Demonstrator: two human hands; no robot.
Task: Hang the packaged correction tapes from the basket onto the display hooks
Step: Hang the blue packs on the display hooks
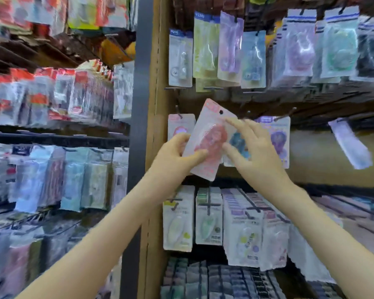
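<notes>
Grey upright (141,83) splits two bays. Left bay: red-topped packets (41,96) on the middle row, pale blue and green packets (73,180) on the row below. Wooden side panel (158,61) sits just right of the upright. Left side is heavily blurred.

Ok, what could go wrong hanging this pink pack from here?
The pink carded correction tape pack is tilted and its punched hole sits clear of the metal hooks, so threading may miss. The left hand pinches only its lower part while the right hand just touches it, so it could slip.
</notes>
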